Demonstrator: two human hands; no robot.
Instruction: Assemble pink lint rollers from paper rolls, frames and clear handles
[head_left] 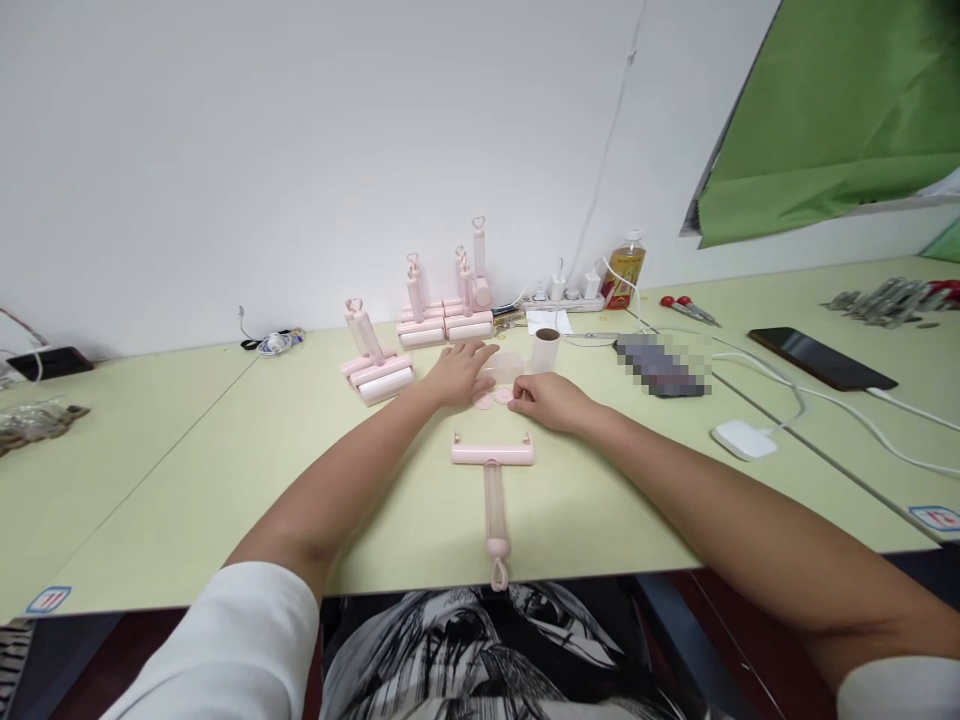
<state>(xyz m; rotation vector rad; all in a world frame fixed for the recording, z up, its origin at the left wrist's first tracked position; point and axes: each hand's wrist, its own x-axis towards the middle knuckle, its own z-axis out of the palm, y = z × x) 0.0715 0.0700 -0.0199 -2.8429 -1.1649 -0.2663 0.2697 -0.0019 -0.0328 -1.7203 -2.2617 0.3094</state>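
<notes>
My left hand (459, 372) lies flat on the pale green table (225, 470), fingers stretched out toward a clear plastic cover (508, 365). My right hand (550, 400) is curled, its fingertips pinching at a small pink round cap (503, 397); a second pink cap (484, 402) lies beside it. An empty pink lint-roller frame (493, 470) lies just in front of both hands, its handle pointing to the table's near edge. A bare roll core (546, 350) stands upright behind my right hand.
Several assembled pink lint rollers (442, 315) stand at the back by the wall, one more (377, 370) to the left. A power strip (562, 298), a bottle (625, 272), scissors (686, 308), a phone (821, 358) and white cables (825, 400) lie to the right.
</notes>
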